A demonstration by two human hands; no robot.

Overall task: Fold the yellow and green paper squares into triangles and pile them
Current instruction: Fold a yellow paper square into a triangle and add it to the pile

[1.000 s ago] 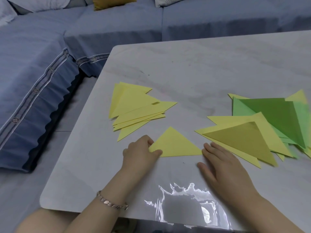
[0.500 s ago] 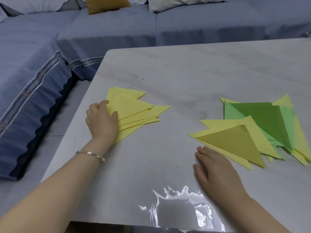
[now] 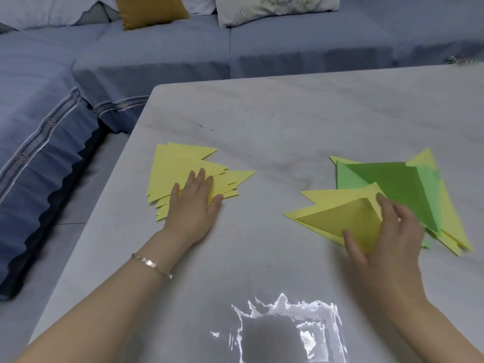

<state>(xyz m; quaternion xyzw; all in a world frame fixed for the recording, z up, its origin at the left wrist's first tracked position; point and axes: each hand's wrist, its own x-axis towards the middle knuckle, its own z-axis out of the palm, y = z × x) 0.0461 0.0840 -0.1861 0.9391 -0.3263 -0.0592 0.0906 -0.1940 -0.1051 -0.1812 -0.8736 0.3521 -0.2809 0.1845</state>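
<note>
**Yellow triangles piled left, mixed heap right**

On the left of the desk [image 3: 275,121], the left hand [image 3: 192,205] lay flat, fingers straight, pressing on the pile of folded yellow triangles [image 3: 178,166]. Over on the right, the blurry right hand [image 3: 385,239] sat on the dark yellow sheet [image 3: 337,218] topping the yellow and green heap [image 3: 400,187], thumb and fingers spread. Couldn't tell if it actually pinched it.

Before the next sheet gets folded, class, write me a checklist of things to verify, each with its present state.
1. Left hand flat on the yellow triangle pile: ok.
2. Pile corners lined up: not ok, they fan out.
3. Right hand on the dark yellow sheet atop the mixed heap: ok.
4. Only one sheet gripped: cannot tell, blurred.
5. Bare table between pile and heap for folding: ok.
</note>
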